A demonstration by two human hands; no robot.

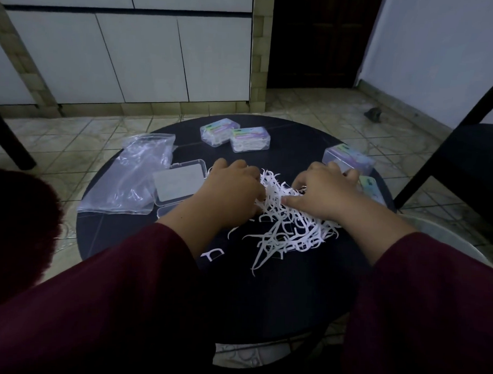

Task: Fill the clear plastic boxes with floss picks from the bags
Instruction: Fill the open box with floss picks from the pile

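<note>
On the round black table (pixel 126 238), your left hand (pixel 231 186) and right hand (pixel 326 189) rest with fingers curled into the loose pile of floss picks (pixel 283 227); whether they pinch any, you cannot tell. An open clear box (pixel 179 183) lies just left of your left hand, beside an empty bag (pixel 128 177) overhanging the left rim. Closed boxes (pixel 234 134) sit near the far edge, leaving bare tabletop toward you.

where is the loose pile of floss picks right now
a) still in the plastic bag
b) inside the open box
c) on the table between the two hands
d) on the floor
c: the floss picks lie spread on the dark table, with the left hand and right hand on either side of the pile.
</note>
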